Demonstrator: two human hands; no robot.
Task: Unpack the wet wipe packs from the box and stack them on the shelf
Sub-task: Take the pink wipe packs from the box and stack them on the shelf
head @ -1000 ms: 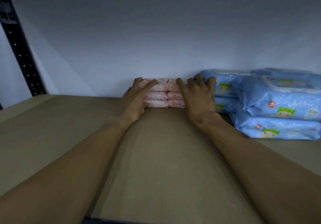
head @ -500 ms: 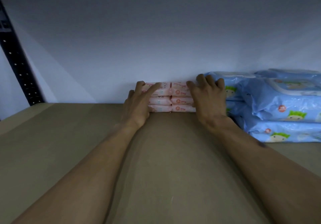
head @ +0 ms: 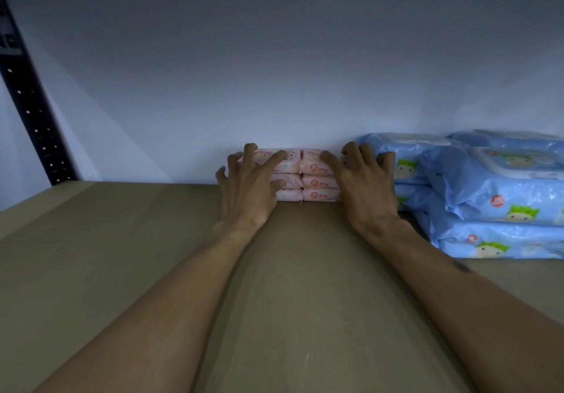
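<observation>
Pink wipe packs point(head: 316, 179): six small packs in 2 columns of 3, the columns touching each other. They stand at the back of the shelf, approx. in the middle of the view, close to the white wall point(head: 274, 72). Whether they touch the wall I cannot tell.
Left hand point(head: 248, 191): on the left column, spread wide, fingers a little bent and not closed around anything. The index finger point(head: 274, 161) lies across the front of the top pack. The thumb touches the middle pack. The other fingertips are at the top & left edge of the column.
Right hand point(head: 364, 193): on the right column, also spread wide. The thumb point(head: 329, 161) rests on the top pack. The other fingers stand up bent, btw. the pink packs and the blue ones. The palm hides the right end of the column.
Forearms: both bare, stretched forward over the board.
Shelf board point(head: 122, 255): brown, flat, matt.
Blue wipe packs point(head: 494, 188): bigger, stacked in layers at the right, just beside the right hand. The top front pack has a plastic lid, and more packs behind are partly hidden.
Black post point(head: 33, 118): upright w/ small holes, at the left edge.
Light: dim.
</observation>
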